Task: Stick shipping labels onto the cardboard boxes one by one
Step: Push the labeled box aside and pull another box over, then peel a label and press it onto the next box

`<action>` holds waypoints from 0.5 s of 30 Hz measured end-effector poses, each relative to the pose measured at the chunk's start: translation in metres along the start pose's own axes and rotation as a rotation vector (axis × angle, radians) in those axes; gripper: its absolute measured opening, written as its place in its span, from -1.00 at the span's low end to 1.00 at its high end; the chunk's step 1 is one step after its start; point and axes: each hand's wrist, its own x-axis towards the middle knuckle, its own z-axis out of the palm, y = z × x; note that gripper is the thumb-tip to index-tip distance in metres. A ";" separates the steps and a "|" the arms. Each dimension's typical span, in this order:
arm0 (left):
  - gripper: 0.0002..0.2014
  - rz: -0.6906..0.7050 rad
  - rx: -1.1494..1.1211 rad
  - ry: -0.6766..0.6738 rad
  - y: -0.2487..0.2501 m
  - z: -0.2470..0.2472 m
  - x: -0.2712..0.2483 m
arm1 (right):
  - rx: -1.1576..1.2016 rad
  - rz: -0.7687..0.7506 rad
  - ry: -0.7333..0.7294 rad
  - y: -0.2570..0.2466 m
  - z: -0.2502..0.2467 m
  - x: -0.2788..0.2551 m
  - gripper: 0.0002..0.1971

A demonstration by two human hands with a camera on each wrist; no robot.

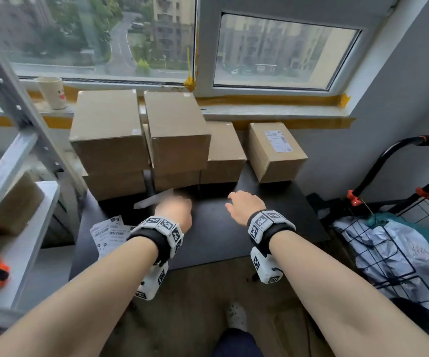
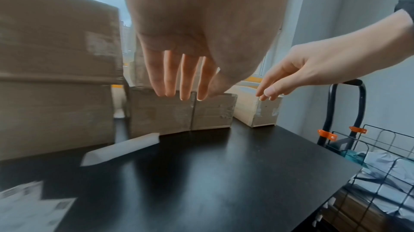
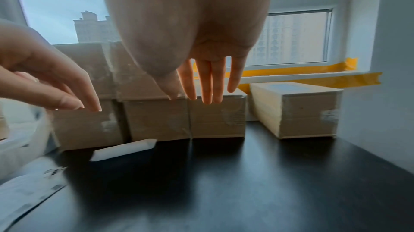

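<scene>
Plain brown cardboard boxes (image 1: 141, 140) stacked at table's (image 1: 216, 228) 12 o'clock; one box (image 1: 276, 152) at 2 o'clock wears a white label. Left hand (image 1: 174, 215), right hand (image 1: 244, 206): fingers straight, grasping nothing

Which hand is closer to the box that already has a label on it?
Right. The right hand hovers just short of the labelled box; the left hand is farther off.

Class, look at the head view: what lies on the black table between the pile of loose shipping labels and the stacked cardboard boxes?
A white paper strip lies there, in front of the boxes; the head view shows it.
</scene>
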 end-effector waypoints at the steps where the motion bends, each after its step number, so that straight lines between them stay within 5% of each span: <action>1: -0.74 -0.015 -0.001 -0.004 -0.012 0.003 -0.010 | -0.001 -0.015 -0.008 -0.015 0.004 -0.002 -0.62; 15: -0.75 -0.406 -0.156 -0.157 -0.148 0.065 -0.091 | -0.065 -0.331 -0.180 -0.168 0.070 0.008 -0.61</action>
